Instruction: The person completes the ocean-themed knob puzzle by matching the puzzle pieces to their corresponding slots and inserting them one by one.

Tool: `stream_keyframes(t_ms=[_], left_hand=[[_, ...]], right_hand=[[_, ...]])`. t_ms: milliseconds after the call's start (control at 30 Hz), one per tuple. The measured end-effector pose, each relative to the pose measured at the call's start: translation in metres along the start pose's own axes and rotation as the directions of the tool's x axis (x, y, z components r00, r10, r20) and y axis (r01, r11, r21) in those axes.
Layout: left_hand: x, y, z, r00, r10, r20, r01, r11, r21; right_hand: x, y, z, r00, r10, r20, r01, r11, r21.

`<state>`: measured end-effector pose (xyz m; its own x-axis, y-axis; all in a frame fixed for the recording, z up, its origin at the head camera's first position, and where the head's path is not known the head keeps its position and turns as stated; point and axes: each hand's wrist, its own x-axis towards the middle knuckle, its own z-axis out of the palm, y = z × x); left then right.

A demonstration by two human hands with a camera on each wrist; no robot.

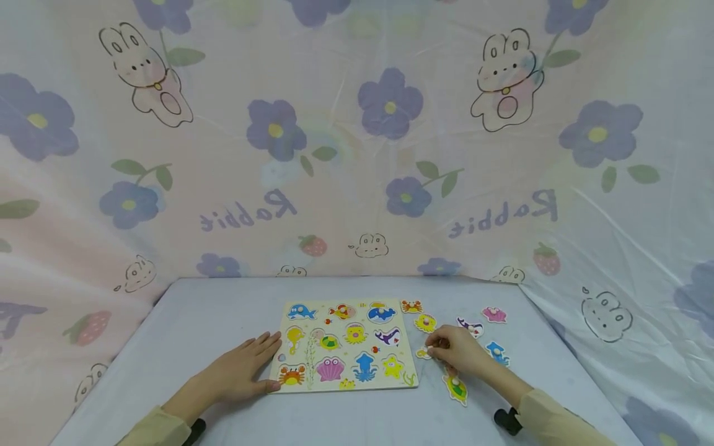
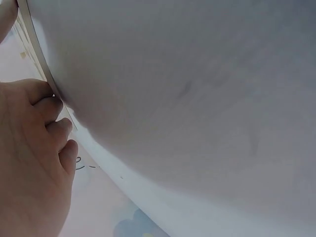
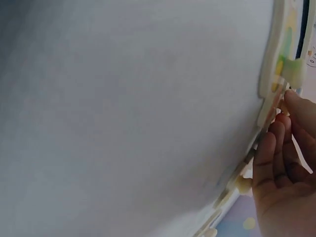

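A wooden puzzle board [image 1: 357, 384] with printed sea animals lies flat on the table. My left hand [image 1: 240, 368] rests at its left side, fingertips and thumb spread along the edge; in the left wrist view the fingers [image 2: 61, 128] touch the board's edge. Right of the board, my right hand [image 1: 458, 350] pinches a small yellowish puzzle piece [image 1: 423, 352] between thumb and fingertips, largely hidden by the hand. A green turtle piece [image 1: 457, 393] lies just below that hand. A yellow octopus piece [image 1: 426, 323] and a purple-and-white whale piece [image 1: 470, 327] lie above it.
A crab piece [image 1: 412, 306] lies by the board's upper right corner. Farther right are a pink shell piece [image 1: 494, 314] and a blue squid piece [image 1: 498, 354]. A white cloth covers the table [image 1: 223, 303], and a printed curtain [image 1: 346, 173] hangs behind.
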<state>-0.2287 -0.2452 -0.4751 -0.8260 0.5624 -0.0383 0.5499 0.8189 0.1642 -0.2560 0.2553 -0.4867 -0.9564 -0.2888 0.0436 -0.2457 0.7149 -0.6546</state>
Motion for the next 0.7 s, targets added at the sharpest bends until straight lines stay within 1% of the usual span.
stream_keyframes(t_ms=[67,167,267,400,500,700], left_hand=[[0.000,0.000,-0.001,1.000,0.002,0.002,-0.002,1.000,-0.002],[0.000,0.001,-0.001,1.000,0.011,0.002,-0.011,1.000,-0.006],[0.001,0.000,-0.001,1.000,0.020,0.000,-0.020,1.000,0.000],[0.003,-0.001,0.002,1.000,0.020,0.000,-0.020,1.000,0.008],[0.003,-0.002,0.003,1.000,0.011,0.003,-0.011,1.000,0.005],[0.003,-0.005,0.003,1.000,0.011,-0.009,-0.011,1.000,0.018]], right_hand=[[0.000,0.000,0.000,1.000,0.007,0.001,-0.007,1.000,0.013],[-0.002,0.002,0.000,1.000,0.009,-0.005,-0.009,1.000,0.000],[-0.004,0.002,-0.001,0.999,-0.009,-0.039,0.008,0.999,-0.033],[-0.006,-0.002,-0.003,0.992,-0.070,-0.102,0.064,0.996,-0.059],[-0.005,-0.007,-0.004,0.985,-0.119,-0.127,0.113,0.992,-0.055],[0.008,-0.027,0.000,0.966,-0.206,-0.155,0.207,0.978,-0.011]])
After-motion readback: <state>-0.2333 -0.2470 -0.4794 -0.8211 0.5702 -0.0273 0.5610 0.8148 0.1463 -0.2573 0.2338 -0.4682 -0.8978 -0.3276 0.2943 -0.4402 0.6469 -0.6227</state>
